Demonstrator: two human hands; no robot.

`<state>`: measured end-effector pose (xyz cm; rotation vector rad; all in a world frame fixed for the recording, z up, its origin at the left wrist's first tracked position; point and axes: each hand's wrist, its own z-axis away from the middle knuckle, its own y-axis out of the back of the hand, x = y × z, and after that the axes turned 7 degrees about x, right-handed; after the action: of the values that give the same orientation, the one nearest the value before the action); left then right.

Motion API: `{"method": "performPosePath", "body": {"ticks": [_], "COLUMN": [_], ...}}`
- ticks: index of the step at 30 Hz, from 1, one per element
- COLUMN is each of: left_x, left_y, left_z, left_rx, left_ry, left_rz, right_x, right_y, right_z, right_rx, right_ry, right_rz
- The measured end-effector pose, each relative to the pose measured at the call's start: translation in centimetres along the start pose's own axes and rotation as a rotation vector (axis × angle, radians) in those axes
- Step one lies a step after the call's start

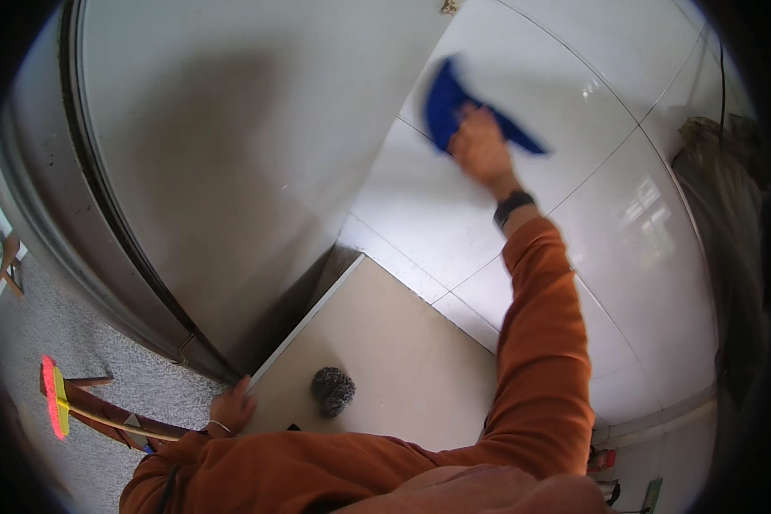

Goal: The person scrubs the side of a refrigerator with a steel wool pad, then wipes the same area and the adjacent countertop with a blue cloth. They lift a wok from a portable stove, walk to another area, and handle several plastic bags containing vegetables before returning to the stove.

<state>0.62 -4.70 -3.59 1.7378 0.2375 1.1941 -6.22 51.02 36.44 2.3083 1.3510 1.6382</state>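
My right hand (482, 146), blurred, presses a blue cloth (443, 106) to the white tiled wall (417, 193), close to where it meets a smooth pale wall. A dark band circles that wrist. Low on the left, my left hand (232, 406) rests at the metal-trimmed edge of a beige board-like surface (398, 347), its fingers slightly apart and nothing visible in them. On this surface, to the right of my left hand, sits a round ball of steel wool (333, 390).
A dark gap (289, 321) runs between the board and the pale wall (231, 128). A door frame (96, 167) stands left. Beyond it are a broom with pink bristles (54, 398) and a wooden bench (96, 411) on a speckled floor. Dark plastic sheeting (719, 193) hangs right.
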Motion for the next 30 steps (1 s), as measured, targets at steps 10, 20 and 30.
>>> {"method": "performPosePath", "body": {"ticks": [10, 20, 30], "left_x": [-0.5, -0.2, 0.2], "left_y": [-0.3, 0.1, 0.3], "left_z": [-0.1, 0.1, 0.1], "left_rx": [-0.028, -0.026, 0.058], "left_ry": [0.018, -0.006, -0.04], "left_rz": [-0.019, -0.033, -0.017], "right_x": [12.7, 0.5, -14.7], "right_y": [7.2, -3.6, -14.8], "right_z": [-6.8, -12.7, 0.4], "right_rx": [0.304, 0.488, 0.392], "right_ry": [-0.338, -0.364, -0.249], "right_rz": [0.663, 0.349, -0.496]}}
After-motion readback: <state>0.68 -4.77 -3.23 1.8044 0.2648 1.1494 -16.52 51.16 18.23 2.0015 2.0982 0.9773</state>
